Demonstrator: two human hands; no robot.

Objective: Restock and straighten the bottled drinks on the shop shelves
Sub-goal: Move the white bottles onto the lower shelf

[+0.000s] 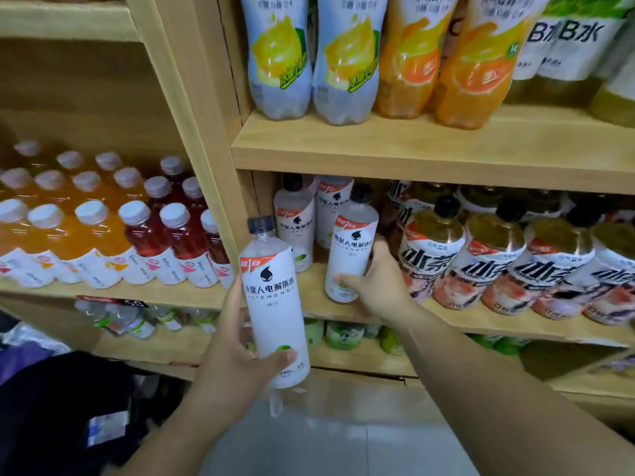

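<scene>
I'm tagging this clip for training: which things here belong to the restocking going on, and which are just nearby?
In the job: left hand, holding a white-label bottle; right hand, gripping a second white-label bottle on the middle shelf.
Just nearby: juice bottles; lemon sodas; orange sodas; tea bottles; dark bag.

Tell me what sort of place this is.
Probably a shop's drinks section: wooden shelves carry rows of matching bottled drinks, a likely price tag sits on a shelf edge, and the left hand holds a white bottle.
</scene>
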